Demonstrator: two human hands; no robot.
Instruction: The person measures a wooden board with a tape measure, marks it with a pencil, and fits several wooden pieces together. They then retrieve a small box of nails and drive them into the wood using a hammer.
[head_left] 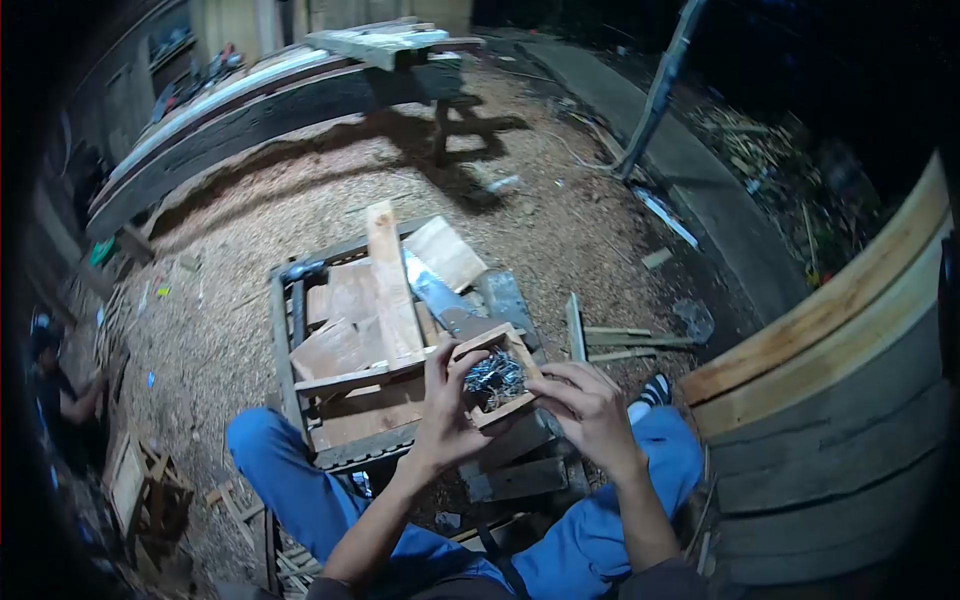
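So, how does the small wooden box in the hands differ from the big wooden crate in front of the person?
The small wooden box is far smaller than the big wooden crate. The box is held between the left hand and right hand; the crate rests low by the person's knees. The box holds dark metal nails; the crate holds flat boards. Both are open-topped wood.

Saw, plank on crate; sawdust ground.

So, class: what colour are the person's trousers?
Blue trousers, clearest in the head view, beneath both hands.
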